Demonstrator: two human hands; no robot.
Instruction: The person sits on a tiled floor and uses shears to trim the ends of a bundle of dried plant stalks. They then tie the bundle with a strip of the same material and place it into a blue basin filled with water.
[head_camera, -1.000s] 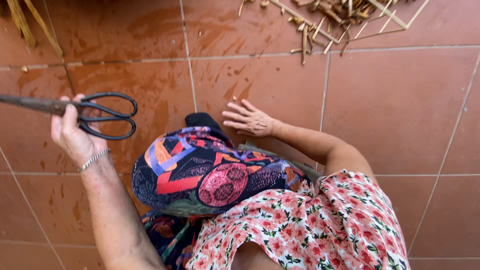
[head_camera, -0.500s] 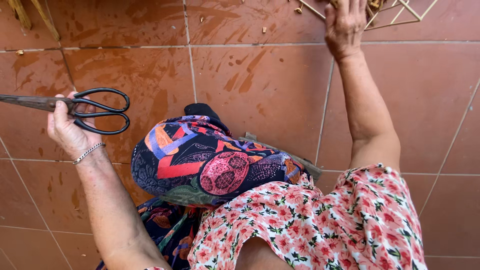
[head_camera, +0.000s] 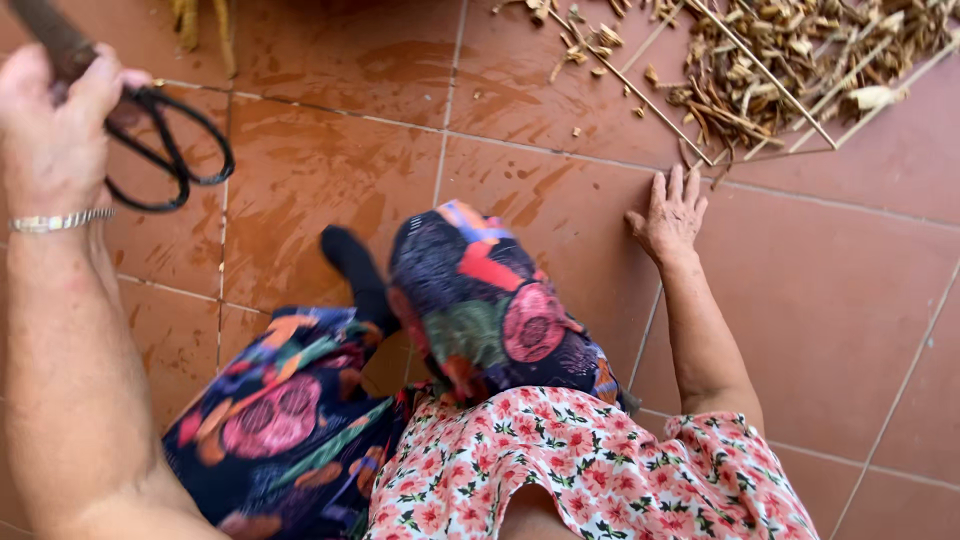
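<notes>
Two bare hands are in view above a floor of reddish-brown tiles (head_camera: 330, 180). Toward the floor's far-left corner, the left hand (head_camera: 50, 125) is raised and closed around a pair of large black-handled metal scissors (head_camera: 165, 140), whose loops hang to its right; a silver bracelet (head_camera: 58, 220) circles that wrist. The right hand (head_camera: 668, 215) lies flat and open on the tiles, holding nothing, just short of a heap of dry tan stalks and sticks (head_camera: 780, 70) spread along the far-right edge.

Scissors (head_camera: 165, 150) left, sticks (head_camera: 790, 70) far right on floor (head_camera: 850, 300)
</notes>
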